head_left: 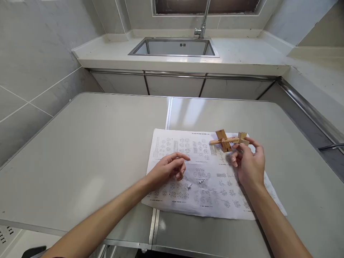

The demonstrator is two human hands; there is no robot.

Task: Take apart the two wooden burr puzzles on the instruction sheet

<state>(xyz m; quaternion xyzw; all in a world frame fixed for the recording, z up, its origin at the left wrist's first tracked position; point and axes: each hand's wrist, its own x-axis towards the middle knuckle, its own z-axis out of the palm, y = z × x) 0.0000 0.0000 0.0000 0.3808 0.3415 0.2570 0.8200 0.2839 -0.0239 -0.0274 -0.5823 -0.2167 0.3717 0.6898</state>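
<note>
- The wooden burr puzzle (229,140) sits at the far right part of the printed diagram sheet (204,172), a cluster of crossed wooden bars with one thin bar sticking out to the left.
- The right hand (248,163) is raised just near of the puzzle; its fingers (254,144) touch the puzzle's right block, thumb and forefinger pinching lightly, the rest loosely curled. It is a light hold on one end piece, not a wrap around the whole.
- The left hand (168,168) rests on the sheet, well left of the puzzle, fingers half curled and holding nothing; the forefinger points right across the drawings.
- Judged from this, the step in hand is working one piece of the puzzle while checking the sheet. To do it well, the loose pieces want steadying: with only one end pinched, the crossed bars could slip apart or topple.
- Bringing the left hand over to brace the left bar would let the right one slide its block straight along its slot, not at an angle.
- Two small pale bits (195,184) lie on the sheet between the hands; what they are is too small to tell, and they are best not brushed off.
- The sheet lies flat on the grey surface (88,143), straddling its centre seam; a sink (174,47) is set in the far counter.
</note>
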